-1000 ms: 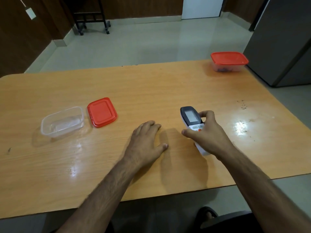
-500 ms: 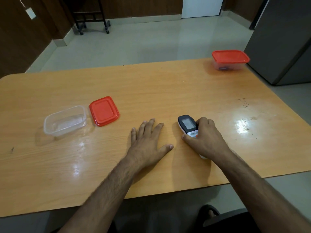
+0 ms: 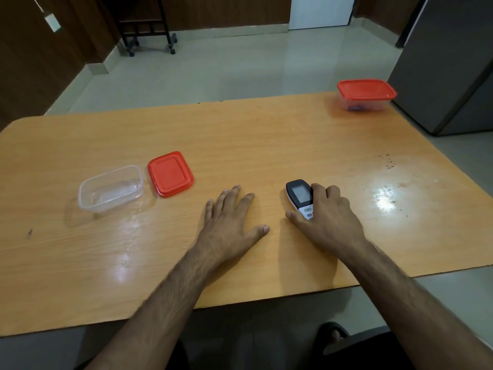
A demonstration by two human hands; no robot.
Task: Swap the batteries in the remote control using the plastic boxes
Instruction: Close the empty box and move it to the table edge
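Starting at the left, an open clear box (image 3: pixel 110 188) sits beside its red lid (image 3: pixel 170 174). Left hand (image 3: pixel 231 226) lies flat, fingers spread. Right hand (image 3: pixel 327 218) grips the remote control (image 3: pixel 299 194) on the table (image 3: pixel 266 134) — a lidded box (image 3: pixel 366 95) stands far right.

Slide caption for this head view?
Right hand grips remote on table; left hand flat beside it.
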